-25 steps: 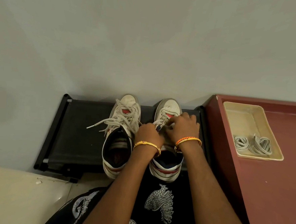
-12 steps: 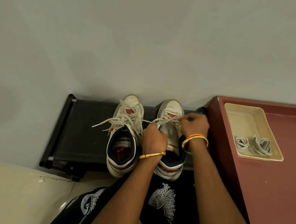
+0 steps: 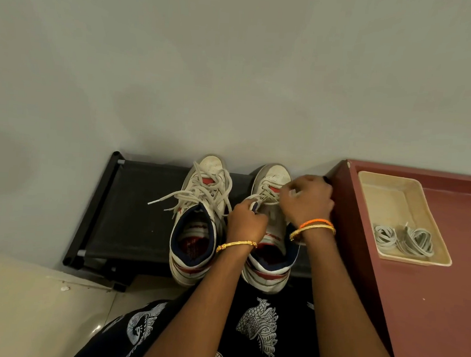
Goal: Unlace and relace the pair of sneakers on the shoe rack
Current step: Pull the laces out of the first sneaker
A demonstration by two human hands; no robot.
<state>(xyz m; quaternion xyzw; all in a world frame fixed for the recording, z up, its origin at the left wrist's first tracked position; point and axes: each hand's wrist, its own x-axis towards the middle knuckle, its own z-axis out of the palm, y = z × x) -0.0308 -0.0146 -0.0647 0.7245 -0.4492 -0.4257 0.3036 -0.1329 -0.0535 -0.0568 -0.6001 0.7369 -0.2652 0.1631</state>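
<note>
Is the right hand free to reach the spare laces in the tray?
Probably not yet: the right hand pinches the right sneaker's lace. The way to the spare laces in the tray looks unobstructed.

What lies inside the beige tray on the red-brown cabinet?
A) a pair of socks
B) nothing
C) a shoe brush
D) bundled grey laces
D: the tray holds bundled grey laces at its near end, and nothing else shows inside it.
</note>
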